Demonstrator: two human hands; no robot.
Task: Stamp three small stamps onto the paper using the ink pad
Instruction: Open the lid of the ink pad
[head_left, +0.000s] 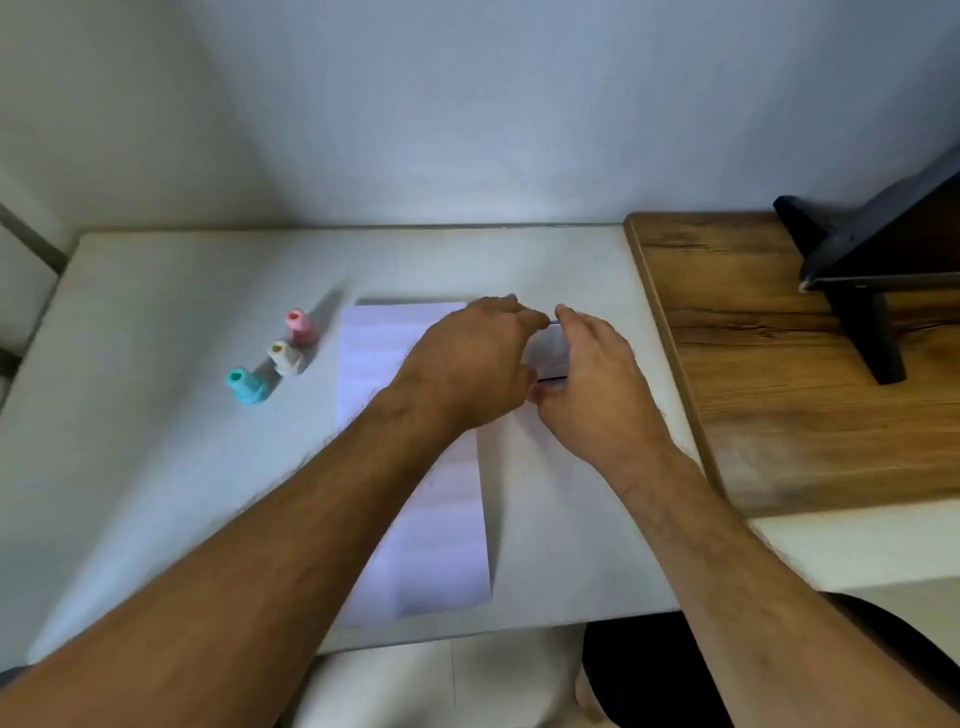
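A white sheet of paper (395, 353) lies lengthwise on the white table (182, 467). Left of it stand three small stamps: a pink stamp (301, 327), a cream stamp (284, 357) and a teal stamp (246, 385). At the paper's far right corner my left hand (467, 364) and my right hand (592, 384) both close around a small clear-lidded ink pad (550, 351). The pad is mostly hidden between them; only its thin dark edges show. The hands are slightly blurred.
A wooden board (779, 389) adjoins the table on the right, carrying a black stand (862, 270). A grey wall runs along the table's back edge. The table's front edge is near my body, with my dark-clothed lap below it.
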